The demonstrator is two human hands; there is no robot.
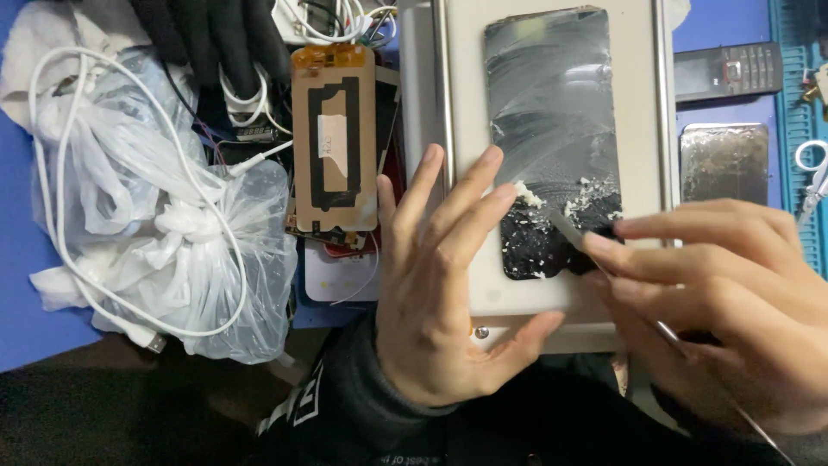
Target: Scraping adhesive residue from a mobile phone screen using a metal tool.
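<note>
Scraping phone screen (552, 112); plastic bag (172, 250), white cable (52, 207) lying left.

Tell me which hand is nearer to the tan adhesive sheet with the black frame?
Left. The left hand lies just right of the tan adhesive sheet, fingers spread; the right hand is far right, holding a thin scraper on the glass panel.

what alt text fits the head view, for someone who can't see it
The right hand scrapes white residue off a dark rectangular phone screen panel with a thin metal blade, while the left hand steadies the panel on a beige plate. Crumpled clear plastic bags lie left.
</note>
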